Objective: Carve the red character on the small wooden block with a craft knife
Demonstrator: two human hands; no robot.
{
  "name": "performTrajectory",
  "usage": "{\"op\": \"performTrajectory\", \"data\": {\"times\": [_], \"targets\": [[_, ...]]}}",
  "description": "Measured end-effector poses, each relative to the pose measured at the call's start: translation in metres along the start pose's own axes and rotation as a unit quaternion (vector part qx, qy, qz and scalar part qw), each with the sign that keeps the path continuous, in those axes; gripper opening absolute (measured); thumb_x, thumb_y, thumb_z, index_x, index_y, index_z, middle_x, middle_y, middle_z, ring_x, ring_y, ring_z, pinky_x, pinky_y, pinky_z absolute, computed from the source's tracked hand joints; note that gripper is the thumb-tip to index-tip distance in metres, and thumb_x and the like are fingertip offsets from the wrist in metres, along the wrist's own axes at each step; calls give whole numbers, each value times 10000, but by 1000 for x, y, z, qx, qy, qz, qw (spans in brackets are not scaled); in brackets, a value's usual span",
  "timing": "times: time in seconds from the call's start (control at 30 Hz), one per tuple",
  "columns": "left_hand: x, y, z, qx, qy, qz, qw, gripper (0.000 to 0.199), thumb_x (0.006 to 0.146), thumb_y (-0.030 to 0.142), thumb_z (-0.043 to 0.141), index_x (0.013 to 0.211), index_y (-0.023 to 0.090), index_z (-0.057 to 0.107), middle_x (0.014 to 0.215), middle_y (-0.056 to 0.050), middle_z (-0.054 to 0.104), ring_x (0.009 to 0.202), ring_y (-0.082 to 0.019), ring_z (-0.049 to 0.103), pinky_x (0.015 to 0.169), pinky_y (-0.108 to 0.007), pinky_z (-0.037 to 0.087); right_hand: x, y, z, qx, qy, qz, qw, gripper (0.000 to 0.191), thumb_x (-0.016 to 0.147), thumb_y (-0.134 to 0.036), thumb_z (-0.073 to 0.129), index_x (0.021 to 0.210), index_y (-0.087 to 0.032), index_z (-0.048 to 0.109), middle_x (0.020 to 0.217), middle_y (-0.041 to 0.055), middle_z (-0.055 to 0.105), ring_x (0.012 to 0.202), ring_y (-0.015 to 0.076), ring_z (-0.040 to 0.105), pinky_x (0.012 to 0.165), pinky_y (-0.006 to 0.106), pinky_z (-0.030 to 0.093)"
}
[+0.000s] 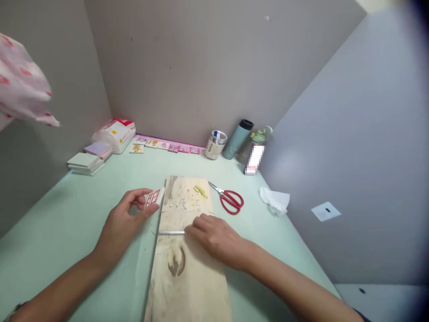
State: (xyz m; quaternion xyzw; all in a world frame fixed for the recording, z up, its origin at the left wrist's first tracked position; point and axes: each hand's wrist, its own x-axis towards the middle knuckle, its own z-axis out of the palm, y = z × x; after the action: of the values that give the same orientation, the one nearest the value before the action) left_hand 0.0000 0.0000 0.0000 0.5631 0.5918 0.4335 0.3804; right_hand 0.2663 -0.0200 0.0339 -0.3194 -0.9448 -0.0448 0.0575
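Hands, two: left hand (129,210) pinches one red-lettered white tile (154,198) at the left edge of one wooden board (187,286); right hand (214,237) covers one end of one slim metal strip (170,232) across it, grip hidden, cannot tell. Red-handled scissors (231,201): one pair. Character tiles (163,145) by wall (187,80): seven.
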Motion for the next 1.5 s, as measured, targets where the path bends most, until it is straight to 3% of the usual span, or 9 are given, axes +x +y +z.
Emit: {"op": "performTrajectory", "data": {"times": [0.13,0.3,0.43,0.6,0.73,0.87,1.0,1.2,1.5], "targets": [[-1,0,1,5,-6,-8,1000,532,776,692,612,1132,298,613,936,14,547,918,-222,572,832,-332,416,-2,3,2,-41,20,64,997,176,991,-64,453,1037,-125,611,847,68,576,751,199,470,632,309,329],[-1,0,0,13,3,-1,1000,557,768,697,609,1138,281,616,937,2,563,922,-236,581,839,-344,430,-3,-2,2,-1,1,14,1000,152,992,-92,480,1052,-147,609,864,49,583,767,189,483,656,301,363],[-2,-1,0,22,0,6,1000,546,787,699,591,1130,276,621,941,-5,570,909,-241,586,821,-349,441,-1,-2,0,-35,25,85,995,151,970,-53,488,990,-134,613,849,61,583,759,194,491,632,303,347],[-1,-3,0,28,-2,19,999,509,821,677,586,1145,285,606,939,1,567,907,-233,594,813,-334,450,1,-4,3,1,12,30,999,160,998,-93,469,1028,-166,608,861,45,585,772,185,499,647,291,366],[-1,-5,1,40,1,29,999,511,822,677,582,1140,278,621,914,2,577,897,-229,609,789,-322,463,1,-1,9,-31,33,97,994,162,975,-58,474,971,-150,608,843,56,575,768,192,498,639,296,355],[-1,-4,1,38,-1,17,999,526,809,693,585,1143,288,619,926,5,574,916,-235,607,817,-333,455,1,-1,10,-15,29,46,998,162,988,-86,475,1040,-166,605,856,43,581,766,185,498,648,291,362],[-3,-1,1,36,-14,7,999,542,805,710,575,1152,295,611,950,-2,573,914,-243,596,814,-345,444,-2,0,10,-48,39,100,993,148,982,-72,480,971,-159,600,859,60,588,774,196,501,650,302,364],[-9,3,4,27,-38,14,999,537,792,695,597,1160,304,590,959,-5,566,946,-261,589,853,-372,431,-7,2,11,-39,39,90,994,166,975,-60,472,972,-160,604,855,63,593,756,201,500,645,310,372],[-16,4,9,41,-50,52,997,454,773,620,645,1120,329,604,938,2,568,912,-259,587,868,-399,452,-20,-8,5,-35,109,113,987,229,1001,-78,402,1045,-162,611,811,60,603,723,197,508,642,316,377]]}}
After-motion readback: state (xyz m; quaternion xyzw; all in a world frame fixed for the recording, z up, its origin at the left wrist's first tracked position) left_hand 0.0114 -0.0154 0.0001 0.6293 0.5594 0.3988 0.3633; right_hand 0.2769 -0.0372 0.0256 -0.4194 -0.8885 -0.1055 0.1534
